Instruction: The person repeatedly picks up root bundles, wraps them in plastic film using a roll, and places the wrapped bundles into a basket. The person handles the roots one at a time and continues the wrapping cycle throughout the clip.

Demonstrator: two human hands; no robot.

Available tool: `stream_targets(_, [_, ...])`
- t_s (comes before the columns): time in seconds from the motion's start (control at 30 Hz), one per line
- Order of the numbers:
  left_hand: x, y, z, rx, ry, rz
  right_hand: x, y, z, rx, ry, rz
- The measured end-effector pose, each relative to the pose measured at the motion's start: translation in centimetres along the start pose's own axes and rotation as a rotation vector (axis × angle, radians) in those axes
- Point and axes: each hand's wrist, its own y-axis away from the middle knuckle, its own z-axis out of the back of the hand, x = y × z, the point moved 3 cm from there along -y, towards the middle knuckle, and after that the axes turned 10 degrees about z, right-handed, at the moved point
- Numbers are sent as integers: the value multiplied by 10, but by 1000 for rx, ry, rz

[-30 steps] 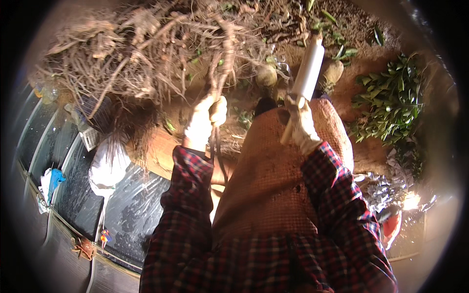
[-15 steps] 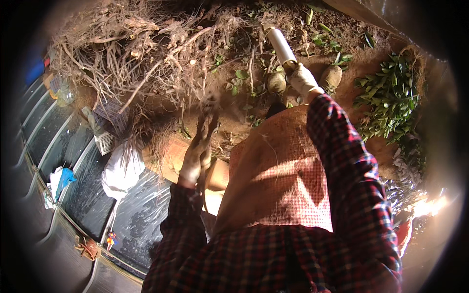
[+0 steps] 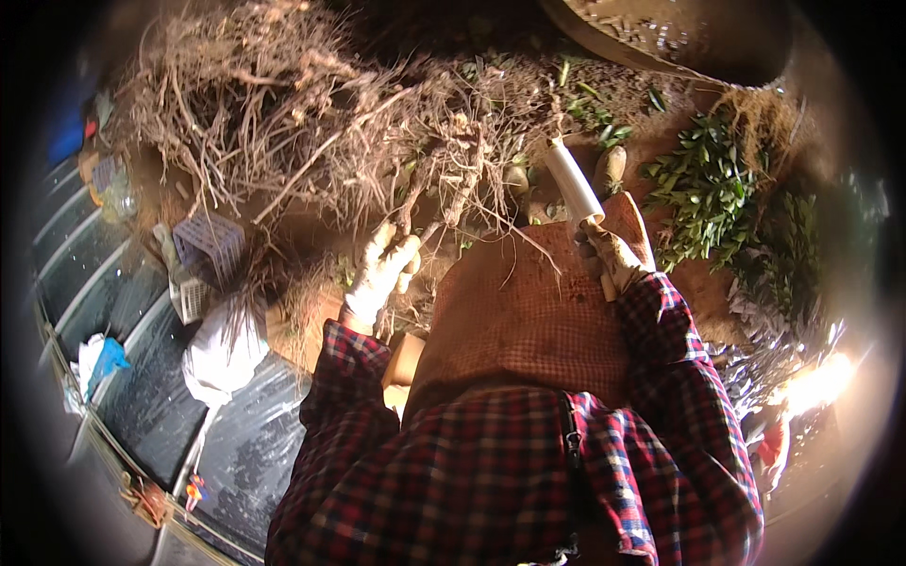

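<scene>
My left hand (image 3: 382, 269), in a soiled pale glove, is closed round the lower end of a woody root clump (image 3: 460, 179). The clump has thick branching stems and thin trailing rootlets, one reaching over the cloth on my lap. To the right, my gloved right hand (image 3: 613, 261) grips the handle of a tool with a pale, metallic, tube-like body (image 3: 574, 181), tilted up and to the left. Its exact kind is unclear. The tool and the clump are apart. A stained reddish checked cloth (image 3: 519, 302) covers my lap below both hands.
A large pile of tangled roots (image 3: 255, 104) lies at the far left. Leafy green cuttings (image 3: 708, 179) lie at the right, below a large basin (image 3: 613, 42). Left of me are a plastic crate (image 3: 209, 243), a white sack (image 3: 225, 354) and dark sheeting (image 3: 250, 453).
The left hand, blurred before, now shows plainly with the root clump, farther up in view. My right hand and the tool have come lower, nearer the lap. More of the basin shows.
</scene>
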Motion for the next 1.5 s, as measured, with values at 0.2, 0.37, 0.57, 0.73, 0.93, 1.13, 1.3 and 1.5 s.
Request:
stream_targets(0.2, [-106, -20, -65, 29, -142, 47, 21, 16, 41, -117, -272, 354])
stream_targets(0.37, [-222, -77, -182, -62, -595, -273, 32, 23, 86, -275, -365, 510])
stream_targets(0.57, [-361, -171, -332, -275, -1430, -650, 52, 26, 128, 13, -816, 367])
stream_targets(0.73, [-431, -227, -426, -430, -1993, -868, 66, 34, 144, 187, -1072, 191])
stream_targets(0.93, [-424, -273, -491, -379, -2326, -1031, 78, 36, 155, 256, -1231, 66])
stream_targets(1.13, [-410, -315, -536, -281, -2505, -1059, 87, 34, 166, 223, -1243, 86])
stream_targets(1.3, [-396, -318, -549, -199, -2620, -1154, 88, 31, 167, 260, -1329, 42])
stream_targets(1.5, [-371, -301, -535, -46, -2574, -1033, 85, 25, 157, 369, -1393, 117])
